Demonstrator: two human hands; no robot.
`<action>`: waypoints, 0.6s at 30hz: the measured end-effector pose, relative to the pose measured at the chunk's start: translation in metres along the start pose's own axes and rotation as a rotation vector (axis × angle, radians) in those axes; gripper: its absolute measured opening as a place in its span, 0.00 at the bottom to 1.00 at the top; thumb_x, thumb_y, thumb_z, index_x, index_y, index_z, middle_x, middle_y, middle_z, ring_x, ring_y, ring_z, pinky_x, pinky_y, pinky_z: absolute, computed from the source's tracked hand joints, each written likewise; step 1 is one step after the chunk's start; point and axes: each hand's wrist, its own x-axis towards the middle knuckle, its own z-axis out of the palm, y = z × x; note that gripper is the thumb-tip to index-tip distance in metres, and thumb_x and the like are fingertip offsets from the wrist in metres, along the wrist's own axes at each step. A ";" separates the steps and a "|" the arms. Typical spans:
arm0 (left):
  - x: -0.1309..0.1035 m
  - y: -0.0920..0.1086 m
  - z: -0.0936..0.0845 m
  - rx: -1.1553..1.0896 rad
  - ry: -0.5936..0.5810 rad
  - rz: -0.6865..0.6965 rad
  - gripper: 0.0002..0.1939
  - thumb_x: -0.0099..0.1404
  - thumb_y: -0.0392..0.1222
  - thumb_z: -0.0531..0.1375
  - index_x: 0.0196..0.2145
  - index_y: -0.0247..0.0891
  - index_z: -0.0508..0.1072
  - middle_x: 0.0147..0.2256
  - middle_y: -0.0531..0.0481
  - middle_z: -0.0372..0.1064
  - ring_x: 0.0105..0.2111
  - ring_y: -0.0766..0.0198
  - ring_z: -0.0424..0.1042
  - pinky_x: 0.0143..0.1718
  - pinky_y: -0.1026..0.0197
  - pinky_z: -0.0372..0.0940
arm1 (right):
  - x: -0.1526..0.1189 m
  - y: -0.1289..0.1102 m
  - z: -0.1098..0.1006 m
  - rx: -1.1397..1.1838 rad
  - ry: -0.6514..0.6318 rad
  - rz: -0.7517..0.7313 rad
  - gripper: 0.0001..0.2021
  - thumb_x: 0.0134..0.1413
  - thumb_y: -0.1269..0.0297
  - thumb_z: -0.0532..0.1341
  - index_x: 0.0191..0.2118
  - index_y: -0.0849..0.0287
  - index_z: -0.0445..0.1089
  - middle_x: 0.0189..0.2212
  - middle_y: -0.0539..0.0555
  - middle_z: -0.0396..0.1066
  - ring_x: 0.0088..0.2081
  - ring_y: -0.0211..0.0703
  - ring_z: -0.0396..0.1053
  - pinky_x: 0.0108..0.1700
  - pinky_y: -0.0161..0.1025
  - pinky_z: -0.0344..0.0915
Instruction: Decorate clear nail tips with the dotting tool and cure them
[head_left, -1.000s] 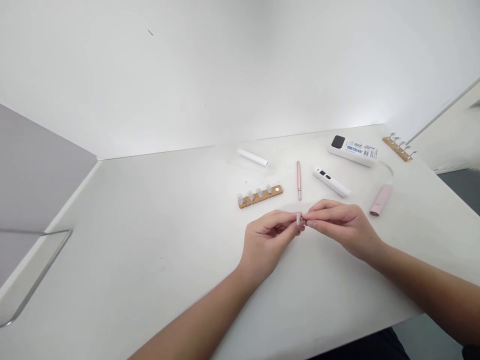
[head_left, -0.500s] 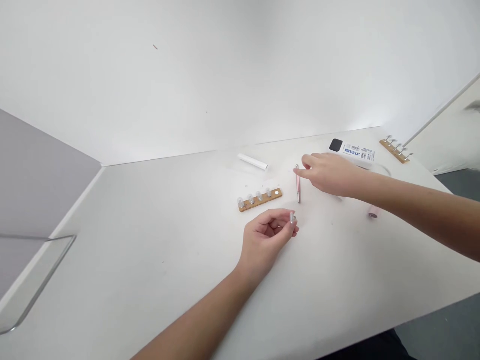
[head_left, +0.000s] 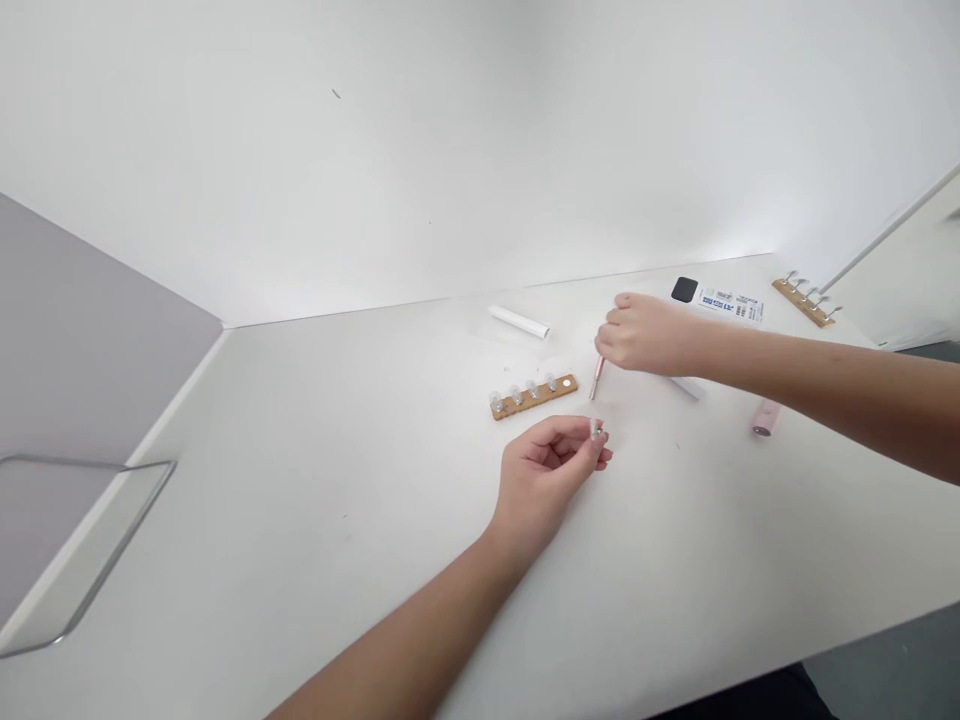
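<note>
My left hand [head_left: 544,475] is closed, pinching a small nail tip [head_left: 593,428], clear to silvery, between thumb and fingers. Above it, my right hand [head_left: 641,332] grips a slim pink pen-shaped tool [head_left: 598,380] by its upper part; its metal end points down toward the table, and the rest is hidden by the fingers. Just beyond my left hand lies a wooden strip [head_left: 537,399] bearing several clear nail tips on small stands, with a white dot at its right end.
A white stick-like case [head_left: 519,322] lies at the back. Behind my right forearm are a black square pad [head_left: 684,289] and a card with blue print [head_left: 729,303]. A second wooden strip [head_left: 804,302] stands far right. A pink cylinder [head_left: 765,417] lies near the forearm.
My right hand has closed around the pink pen-shaped tool, which lay on the table, and tilted it. My left hand keeps its pinch. The whole view has shifted slightly.
</note>
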 end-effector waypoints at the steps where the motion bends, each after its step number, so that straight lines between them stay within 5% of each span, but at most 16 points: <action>1: 0.000 0.000 0.000 -0.004 0.001 0.002 0.12 0.55 0.44 0.76 0.33 0.37 0.82 0.30 0.49 0.81 0.30 0.60 0.82 0.36 0.57 0.82 | -0.007 0.004 -0.005 0.004 0.025 0.019 0.18 0.60 0.84 0.55 0.29 0.56 0.74 0.25 0.52 0.74 0.28 0.39 0.64 0.41 0.44 0.59; 4: 0.000 0.001 0.000 -0.023 0.006 0.005 0.11 0.55 0.43 0.76 0.32 0.37 0.82 0.30 0.50 0.80 0.30 0.62 0.81 0.35 0.59 0.81 | -0.032 0.011 -0.021 0.167 0.253 0.147 0.18 0.61 0.78 0.56 0.22 0.55 0.62 0.17 0.49 0.59 0.24 0.40 0.49 0.33 0.44 0.53; 7: -0.001 0.002 0.000 -0.043 0.015 0.012 0.10 0.55 0.43 0.76 0.32 0.37 0.82 0.31 0.50 0.80 0.29 0.63 0.81 0.35 0.60 0.80 | -0.057 0.005 -0.028 0.527 0.472 0.462 0.17 0.51 0.76 0.65 0.19 0.55 0.58 0.16 0.46 0.49 0.24 0.39 0.42 0.31 0.45 0.48; 10: -0.001 0.003 0.001 -0.039 0.004 0.023 0.10 0.56 0.42 0.76 0.33 0.38 0.82 0.32 0.50 0.80 0.29 0.63 0.81 0.35 0.59 0.80 | -0.076 -0.018 -0.025 0.830 0.675 0.714 0.10 0.49 0.77 0.65 0.25 0.54 0.70 0.20 0.48 0.60 0.25 0.39 0.51 0.32 0.44 0.51; 14: -0.001 0.002 0.001 -0.055 0.014 0.023 0.10 0.55 0.41 0.76 0.33 0.38 0.81 0.29 0.52 0.78 0.28 0.64 0.81 0.33 0.61 0.79 | -0.091 -0.059 -0.012 1.273 0.687 0.801 0.14 0.66 0.66 0.56 0.31 0.56 0.77 0.22 0.52 0.70 0.25 0.41 0.67 0.27 0.40 0.63; 16: -0.001 0.002 0.002 -0.063 0.021 0.016 0.10 0.55 0.41 0.76 0.33 0.38 0.81 0.28 0.53 0.77 0.28 0.65 0.80 0.33 0.63 0.79 | -0.095 -0.077 -0.007 1.508 0.685 0.818 0.15 0.67 0.64 0.55 0.35 0.56 0.79 0.22 0.52 0.71 0.23 0.40 0.68 0.26 0.38 0.65; 18: 0.000 0.002 0.002 -0.058 0.021 0.001 0.10 0.55 0.41 0.76 0.34 0.38 0.82 0.28 0.54 0.77 0.27 0.65 0.80 0.32 0.63 0.79 | -0.094 -0.093 -0.002 2.021 0.723 0.855 0.09 0.64 0.64 0.62 0.39 0.54 0.81 0.22 0.50 0.74 0.23 0.37 0.69 0.27 0.35 0.67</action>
